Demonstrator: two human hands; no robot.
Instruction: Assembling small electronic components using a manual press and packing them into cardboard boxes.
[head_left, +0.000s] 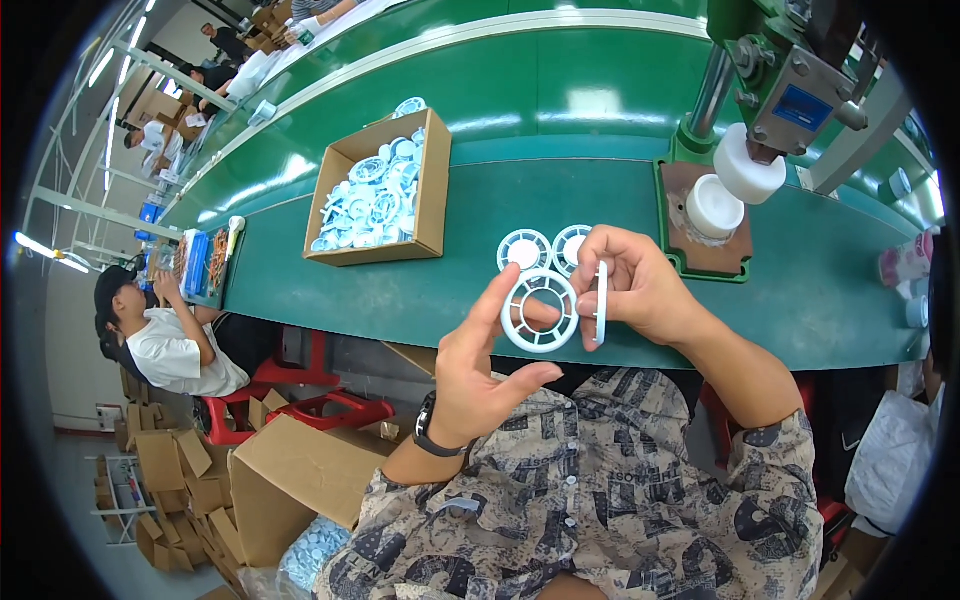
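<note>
**Two rings in hand, above the table edge**

Your left hand (475, 375) pinches a white spoked ring (540, 310) between its fingers; your right hand (640, 285) grips a second ring (601, 302) edge-on. You appear to be pairing them: next, align the faces squarely.

From my feed I see a short-sleeved shirt (610, 490) in beige with a dark grey and black patchwork print, buttoned down the front. A black wristwatch (432, 437) with a dark strap sits on my left wrist; both forearms are bare.
</note>
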